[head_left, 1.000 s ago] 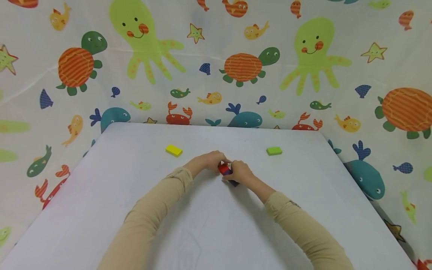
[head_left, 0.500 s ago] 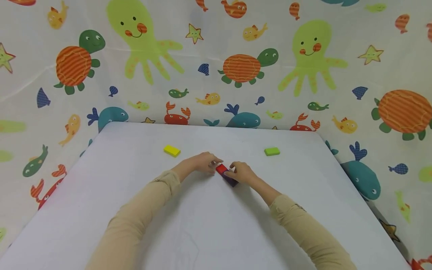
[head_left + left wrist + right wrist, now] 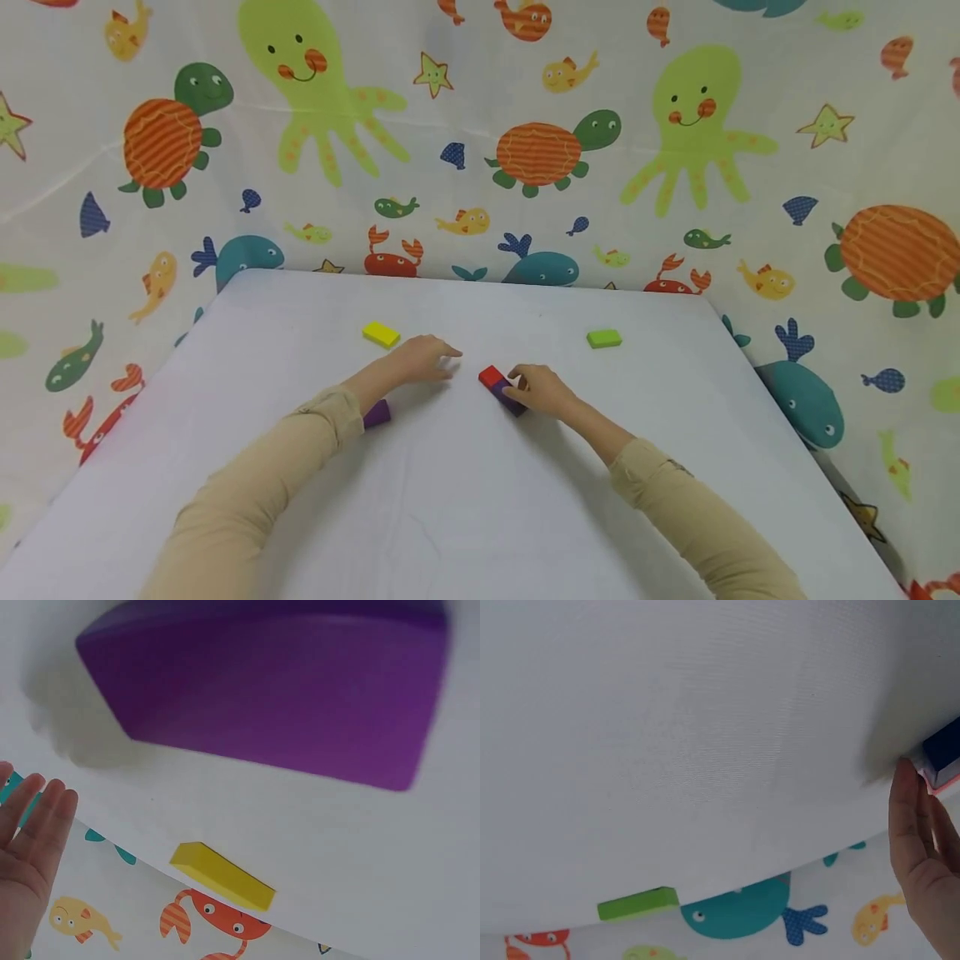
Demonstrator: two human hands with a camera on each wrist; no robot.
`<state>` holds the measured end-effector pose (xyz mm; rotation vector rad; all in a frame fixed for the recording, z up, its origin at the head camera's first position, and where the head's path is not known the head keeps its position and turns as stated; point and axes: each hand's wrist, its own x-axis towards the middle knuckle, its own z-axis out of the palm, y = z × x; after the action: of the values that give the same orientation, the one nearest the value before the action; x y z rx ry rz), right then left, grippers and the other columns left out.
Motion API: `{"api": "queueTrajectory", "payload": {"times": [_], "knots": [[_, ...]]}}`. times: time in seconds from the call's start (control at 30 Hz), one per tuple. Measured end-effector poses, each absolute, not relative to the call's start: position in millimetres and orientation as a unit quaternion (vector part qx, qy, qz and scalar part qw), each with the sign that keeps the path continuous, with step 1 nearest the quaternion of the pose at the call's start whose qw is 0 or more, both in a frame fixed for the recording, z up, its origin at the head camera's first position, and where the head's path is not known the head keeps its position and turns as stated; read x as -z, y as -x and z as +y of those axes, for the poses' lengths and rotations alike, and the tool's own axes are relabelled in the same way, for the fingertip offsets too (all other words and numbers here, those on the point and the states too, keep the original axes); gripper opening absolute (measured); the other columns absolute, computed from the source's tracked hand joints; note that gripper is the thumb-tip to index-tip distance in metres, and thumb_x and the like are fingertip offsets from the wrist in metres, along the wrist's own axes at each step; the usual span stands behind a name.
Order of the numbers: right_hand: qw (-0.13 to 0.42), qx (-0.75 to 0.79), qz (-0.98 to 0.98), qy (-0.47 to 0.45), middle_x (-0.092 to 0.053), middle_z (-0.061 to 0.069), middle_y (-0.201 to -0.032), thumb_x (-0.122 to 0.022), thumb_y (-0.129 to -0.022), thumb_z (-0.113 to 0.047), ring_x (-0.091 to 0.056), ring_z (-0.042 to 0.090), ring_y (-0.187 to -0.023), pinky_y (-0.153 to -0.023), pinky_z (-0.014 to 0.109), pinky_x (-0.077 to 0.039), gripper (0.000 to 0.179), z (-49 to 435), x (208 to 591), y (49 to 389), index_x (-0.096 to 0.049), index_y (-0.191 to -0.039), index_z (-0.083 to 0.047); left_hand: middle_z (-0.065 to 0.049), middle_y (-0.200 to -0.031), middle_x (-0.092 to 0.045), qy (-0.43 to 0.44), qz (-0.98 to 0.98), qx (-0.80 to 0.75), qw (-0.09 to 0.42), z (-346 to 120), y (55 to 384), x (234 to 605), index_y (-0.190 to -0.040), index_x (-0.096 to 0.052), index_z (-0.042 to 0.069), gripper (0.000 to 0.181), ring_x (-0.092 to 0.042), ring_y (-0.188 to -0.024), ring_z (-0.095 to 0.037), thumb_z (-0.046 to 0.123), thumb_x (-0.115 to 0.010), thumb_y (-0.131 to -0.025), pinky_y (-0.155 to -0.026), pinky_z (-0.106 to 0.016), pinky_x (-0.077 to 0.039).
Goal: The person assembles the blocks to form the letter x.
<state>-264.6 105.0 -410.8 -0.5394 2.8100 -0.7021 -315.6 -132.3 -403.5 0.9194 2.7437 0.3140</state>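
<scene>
My right hand (image 3: 545,390) holds a red and dark purple block piece (image 3: 491,376), its thumb lying across the purple part. In the right wrist view the fingers (image 3: 905,795) touch the dark blue block (image 3: 943,744), which has a red edge beneath it; the rest is out of frame. Away to the left, my left hand (image 3: 422,360) hovers over the table with fingers extended and holds nothing. A separate purple block (image 3: 377,414) lies under the left forearm, partly hidden; this purple block (image 3: 277,697) looms large in the left wrist view.
A yellow block (image 3: 381,334) lies on the white table (image 3: 450,517) just beyond the left hand. To the far right lies a light green block (image 3: 603,338). A cloth printed with sea animals (image 3: 536,154) hangs behind the table.
My left hand has come off the red and purple piece and moved left, uncovering the red end. The purple block by the forearm has come into sight. The right hand stays at the piece.
</scene>
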Motion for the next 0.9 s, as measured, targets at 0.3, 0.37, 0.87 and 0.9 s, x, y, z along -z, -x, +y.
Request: {"api": "queueTrajectory", "payload": {"times": [0.3, 0.37, 0.87, 0.9], "knots": [[0.078, 0.236, 0.946, 0.209, -0.065, 0.016, -0.111, -0.063, -0.09, -0.018, -0.063, 0.028, -0.099, -0.084, 0.037, -0.053, 0.034, 117, 416, 256, -0.062, -0.115, 0.003, -0.016, -0.125, -0.062, -0.276, 0.938, -0.153, 0.143, -149, 302, 399, -0.128, -0.059, 0.008, 0.042, -0.054, -0.117, -0.034, 0.024, -0.064, -0.09, -0.101, -0.047, -0.043], [0.072, 0.219, 0.947, 0.224, -0.063, 0.017, -0.119, -0.063, -0.09, -0.02, -0.06, 0.031, -0.109, -0.092, 0.041, -0.05, 0.037, 118, 416, 254, -0.06, -0.119, 0.003, -0.016, -0.124, -0.062, -0.273, 0.939, -0.158, 0.14, -152, 298, 398, -0.127, -0.059, 0.006, 0.042, -0.054, -0.118, -0.035, 0.024, -0.064, -0.089, -0.1, -0.047, -0.043], [0.084, 0.124, 0.927, 0.345, -0.031, 0.016, -0.152, -0.062, -0.087, -0.044, -0.022, 0.035, -0.143, -0.115, 0.051, -0.022, 0.074, 132, 416, 259, -0.037, -0.144, -0.003, -0.021, -0.121, -0.062, -0.225, 0.951, -0.183, 0.112, -176, 262, 391, -0.138, -0.045, 0.002, 0.058, -0.059, -0.108, -0.033, 0.027, -0.063, -0.09, -0.096, -0.05, -0.046], [0.092, 0.121, 0.925, 0.349, -0.029, 0.016, -0.153, -0.061, -0.088, -0.045, -0.019, 0.034, -0.144, -0.116, 0.05, -0.019, 0.075, 132, 416, 261, -0.035, -0.145, -0.004, -0.021, -0.121, -0.062, -0.215, 0.953, -0.18, 0.112, -179, 260, 392, -0.138, -0.045, 0.002, 0.059, -0.058, -0.11, -0.034, 0.028, -0.064, -0.089, -0.096, -0.05, -0.046]]}}
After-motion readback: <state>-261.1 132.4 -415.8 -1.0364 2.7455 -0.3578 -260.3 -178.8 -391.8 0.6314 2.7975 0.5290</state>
